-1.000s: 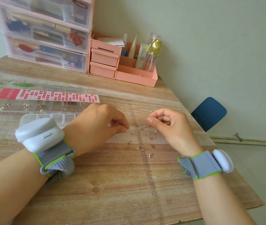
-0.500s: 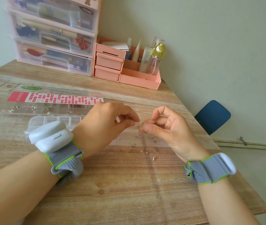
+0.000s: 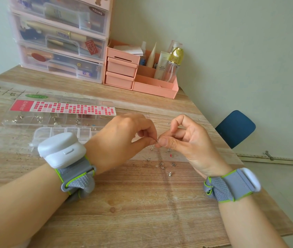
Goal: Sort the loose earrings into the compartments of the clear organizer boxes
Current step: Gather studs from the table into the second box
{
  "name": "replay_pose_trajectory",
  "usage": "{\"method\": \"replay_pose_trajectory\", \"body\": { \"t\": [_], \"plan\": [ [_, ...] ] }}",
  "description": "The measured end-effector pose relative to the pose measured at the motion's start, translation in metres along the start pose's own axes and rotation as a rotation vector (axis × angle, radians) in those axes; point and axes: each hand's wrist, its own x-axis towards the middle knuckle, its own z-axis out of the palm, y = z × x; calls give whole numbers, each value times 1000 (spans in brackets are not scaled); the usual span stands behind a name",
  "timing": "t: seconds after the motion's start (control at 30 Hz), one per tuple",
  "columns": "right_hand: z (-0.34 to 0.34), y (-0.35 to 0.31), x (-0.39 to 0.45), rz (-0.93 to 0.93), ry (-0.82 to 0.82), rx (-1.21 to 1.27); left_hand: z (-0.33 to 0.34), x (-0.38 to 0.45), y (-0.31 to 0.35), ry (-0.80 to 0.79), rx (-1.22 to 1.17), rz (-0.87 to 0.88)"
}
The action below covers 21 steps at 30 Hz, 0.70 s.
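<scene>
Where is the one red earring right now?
Head view: the red earring lies on the table among the loose studs, just below the right hand, right of centre.

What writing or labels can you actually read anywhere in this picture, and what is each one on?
"YOUNG": on a dark oval sticker on the stacked clear drawers.
"JIA SHI GE": on the red end of the sticker sheet on the clear organizer box.
Handwritten pen marks on the table: not readable.
Print on the white tube in the pink desk organizer: too small.
Blue characters on the bottom drawer: too blurred.
</scene>
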Motion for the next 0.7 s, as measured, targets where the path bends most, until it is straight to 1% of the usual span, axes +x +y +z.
{"method": "replay_pose_trajectory", "body": {
  "t": [0.23,0.43,0.7],
  "plan": [
    [0,-1,-1,0,-11,-19,0,-1,0,-46,23,17],
    [0,-1,-1,9,-11,-52,-1,-1,1,-10,19,22],
    [1,0,-1,1,-31,-41,-2,-1,2,-20,6,18]
  ]
}}
